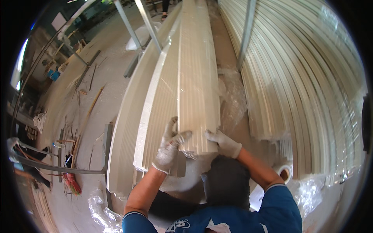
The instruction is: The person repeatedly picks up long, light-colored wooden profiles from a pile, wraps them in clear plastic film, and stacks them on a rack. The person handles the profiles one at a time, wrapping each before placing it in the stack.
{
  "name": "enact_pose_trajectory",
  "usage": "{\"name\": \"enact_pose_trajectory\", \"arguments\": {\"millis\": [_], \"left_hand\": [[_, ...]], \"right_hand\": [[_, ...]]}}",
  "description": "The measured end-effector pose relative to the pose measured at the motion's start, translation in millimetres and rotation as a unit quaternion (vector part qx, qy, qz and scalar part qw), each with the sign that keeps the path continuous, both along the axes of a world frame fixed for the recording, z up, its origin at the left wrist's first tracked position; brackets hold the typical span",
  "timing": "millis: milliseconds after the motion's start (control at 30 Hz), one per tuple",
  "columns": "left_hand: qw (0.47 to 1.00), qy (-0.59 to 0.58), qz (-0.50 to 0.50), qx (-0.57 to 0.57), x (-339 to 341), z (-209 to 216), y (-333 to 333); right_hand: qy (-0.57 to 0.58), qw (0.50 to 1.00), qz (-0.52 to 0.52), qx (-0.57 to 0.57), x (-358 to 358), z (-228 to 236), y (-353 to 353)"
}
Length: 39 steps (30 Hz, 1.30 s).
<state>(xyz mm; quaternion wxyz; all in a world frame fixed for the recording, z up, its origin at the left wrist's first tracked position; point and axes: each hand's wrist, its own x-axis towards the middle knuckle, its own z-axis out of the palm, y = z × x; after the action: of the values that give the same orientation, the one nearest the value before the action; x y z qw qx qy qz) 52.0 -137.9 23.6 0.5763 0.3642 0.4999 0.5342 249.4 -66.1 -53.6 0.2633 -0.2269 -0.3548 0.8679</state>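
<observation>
A long bundle of cream ribbed panels, covered in clear film, runs away from me with its near end between my hands. My left hand, in a dirty white glove, grips the left edge of that end, thumb lying over the top. At the right corner my right hand, gloved too, holds on with its thumb on top; its other fingers are mostly hidden. Left of this bundle lies a second film-wrapped panel bundle, and beyond it a third bundle.
A large stack of long panels fills the right side. Metal posts rise beside the bundles. A grey rail crosses the lower left. Crumpled film and a film roll lie near me. Wooden sticks litter the left floor.
</observation>
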Motion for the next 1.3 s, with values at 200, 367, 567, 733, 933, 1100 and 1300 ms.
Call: {"name": "enact_pose_trajectory", "arguments": {"millis": [200, 367, 567, 733, 933, 1100, 1300], "left_hand": [[0.964, -0.249, 0.083, -0.036, -8, -2, -10], [0.989, -0.028, 0.12, 0.08, -37, 5, -19], [0.981, 0.002, 0.194, 0.013, -116, 0, -16], [0.974, 0.035, 0.216, 0.063, -151, -32, -16], [0.968, 0.015, 0.245, 0.045, -153, -45, -11], [0.98, 0.046, 0.171, 0.092, -146, -32, -18], [0.95, 0.218, 0.22, 0.034, -139, -18, -14]], "right_hand": [[0.015, 0.999, 0.015, -0.031, -29, 21, 3], [0.032, 0.998, 0.025, -0.048, -72, 36, 5], [0.016, 0.995, 0.089, -0.049, -147, 41, 4], [-0.042, 0.994, 0.089, -0.043, -176, 36, -1], [-0.169, 0.971, 0.15, 0.073, -161, 30, 17], [-0.3, 0.882, -0.182, 0.314, -46, -12, 77], [-0.398, 0.839, -0.343, 0.142, 28, -118, 57]]}}
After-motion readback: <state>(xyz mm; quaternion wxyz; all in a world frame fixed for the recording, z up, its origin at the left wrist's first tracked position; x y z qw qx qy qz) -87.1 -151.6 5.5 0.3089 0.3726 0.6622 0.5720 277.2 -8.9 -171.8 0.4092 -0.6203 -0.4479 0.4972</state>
